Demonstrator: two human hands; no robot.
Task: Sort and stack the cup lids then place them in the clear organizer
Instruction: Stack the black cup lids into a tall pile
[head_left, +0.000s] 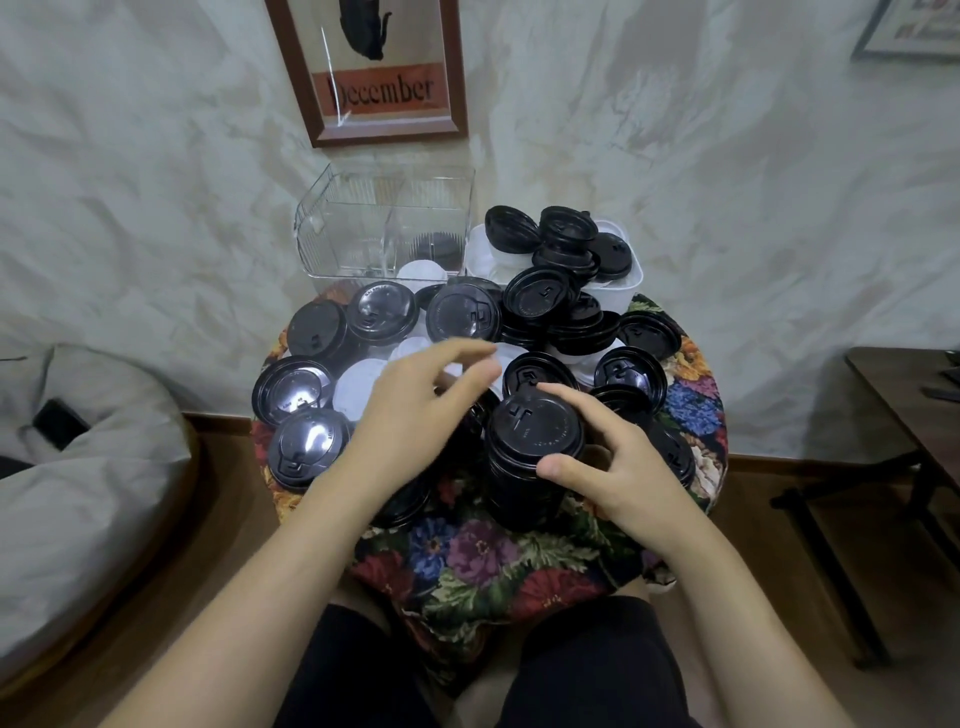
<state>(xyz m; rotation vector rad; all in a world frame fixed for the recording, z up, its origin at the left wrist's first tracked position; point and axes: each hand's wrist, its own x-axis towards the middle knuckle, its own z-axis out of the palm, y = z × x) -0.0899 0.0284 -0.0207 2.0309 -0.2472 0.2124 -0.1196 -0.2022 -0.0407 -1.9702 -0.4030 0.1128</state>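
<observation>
Right hand (618, 467) curls its fingers round the stack of black lids (532, 441), judged light and slippery; left hand (415, 410), blurred, seems open-fingered.

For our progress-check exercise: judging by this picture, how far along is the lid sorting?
Done: a few black lids sit in the clear organizer. In hand: the right hand grips a tall stack of black lids. Left: many loose black lids and white lids cover the table.

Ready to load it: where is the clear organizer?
Head view: the clear organizer stands at the back, just left of the white tub, below the December picture.
</observation>
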